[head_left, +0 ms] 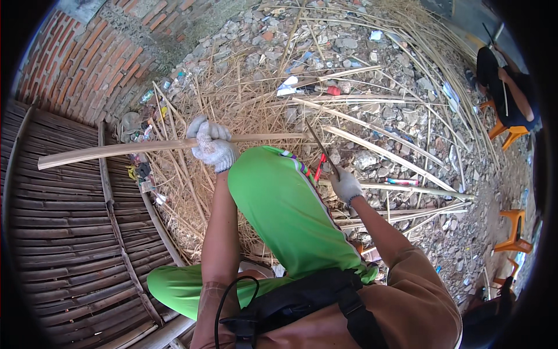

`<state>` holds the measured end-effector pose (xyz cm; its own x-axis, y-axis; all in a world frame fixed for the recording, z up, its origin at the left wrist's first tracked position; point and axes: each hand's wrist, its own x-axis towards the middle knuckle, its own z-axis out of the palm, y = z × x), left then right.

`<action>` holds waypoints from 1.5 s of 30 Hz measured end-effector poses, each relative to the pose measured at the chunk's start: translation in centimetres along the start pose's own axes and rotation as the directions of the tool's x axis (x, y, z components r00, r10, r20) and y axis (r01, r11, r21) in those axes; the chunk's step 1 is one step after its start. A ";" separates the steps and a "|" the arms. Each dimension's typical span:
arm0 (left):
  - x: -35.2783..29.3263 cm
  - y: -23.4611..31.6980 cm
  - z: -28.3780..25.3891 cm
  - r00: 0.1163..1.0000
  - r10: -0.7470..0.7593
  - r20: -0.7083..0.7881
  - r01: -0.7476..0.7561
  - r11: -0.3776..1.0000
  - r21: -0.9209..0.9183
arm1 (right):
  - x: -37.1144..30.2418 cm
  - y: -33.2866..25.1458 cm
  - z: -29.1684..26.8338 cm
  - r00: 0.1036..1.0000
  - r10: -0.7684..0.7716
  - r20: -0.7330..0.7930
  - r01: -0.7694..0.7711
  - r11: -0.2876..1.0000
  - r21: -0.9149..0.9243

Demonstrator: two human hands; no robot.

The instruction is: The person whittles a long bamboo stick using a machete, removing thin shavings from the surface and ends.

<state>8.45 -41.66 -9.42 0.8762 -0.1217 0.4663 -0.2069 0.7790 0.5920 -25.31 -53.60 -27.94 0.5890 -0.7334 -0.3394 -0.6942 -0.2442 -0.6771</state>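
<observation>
My left hand [212,145], in a whitish knit glove, is closed around a long split bamboo strip [116,152]. The strip lies roughly level, one end far out to the left, the other passing just beyond my green-trousered knee [273,186]. Wearing a similar glove, my right hand [347,186] grips a long, narrow-bladed knife [321,146]; its handle is hidden in the fist. The blade slants up and left, its tip close to the strip's right end; I cannot tell whether they touch. Several pale bamboo strips [395,160] lie on the ground beyond the right hand.
Bamboo shavings [244,96] and rubble [343,43] cover the ground ahead. To the left are a slatted bamboo platform [64,232] and a brick wall [87,58]. At right, another person [505,87] sits on an orange stool [508,132]; a second orange stool [512,230] stands nearer.
</observation>
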 end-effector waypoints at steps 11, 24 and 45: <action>-0.3 0.3 -0.3 1.000 -0.020 0.022 0.020 1.000 -0.007 | 5.6 -1.6 2.7 1.000 0.003 0.016 0.001 0.968 -0.253; 0.2 -0.6 1.7 0.995 -0.024 0.101 0.031 0.997 -0.071 | 7.8 -1.4 3.9 0.999 -0.024 0.039 0.032 0.973 -0.227; 0.7 -0.6 -0.9 0.992 0.005 -0.126 0.001 0.999 0.048 | 9.8 -4.4 5.1 0.998 0.058 0.036 -0.048 0.972 -0.232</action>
<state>9.57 -41.64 -10.03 0.9230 -0.0395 0.3827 -0.2264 0.7484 0.6234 -14.42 -56.49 -31.63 0.5621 -0.7229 -0.4018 -0.7989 -0.3489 -0.4900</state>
